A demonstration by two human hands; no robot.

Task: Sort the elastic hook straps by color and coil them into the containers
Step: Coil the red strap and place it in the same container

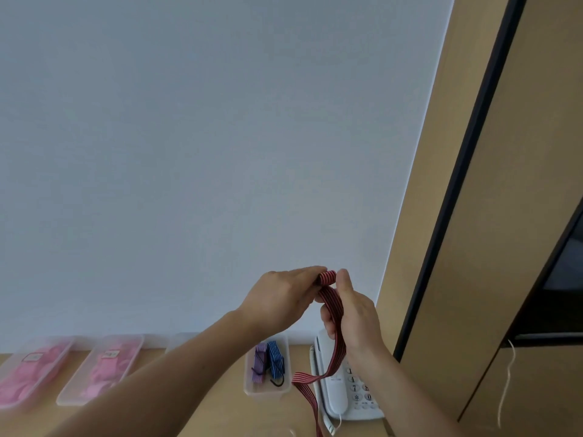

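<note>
Red striped strap (pixel 333 302) is held raised before a wall, its started coil pinched by the left hand (pixel 280 299) while the right hand (pixel 353 313) grips the trailing length. The coil could spring loose if the pinch slackens, well above the container (pixel 267 391).

The red strap (pixel 335 310), near five o'clock in the view, is striped lengthwise with thin black lines. At its seven o'clock a clear container (pixel 252 391) holds a purple strap (pixel 259 364) and a blue strap (pixel 276 357) — both with the same dark pinstripes. Toward eight o'clock, an outer frosted box (pixel 53 367) and an inner frosted box (pixel 71 395) are filled with pink (each bears a pale label). The telephone (pixel 339 402) is white with dark digits. The wall (pixel 220 137) is pale blue-grey — the cabinet (pixel 473 216) at three o'clock tan, edged black.
</note>
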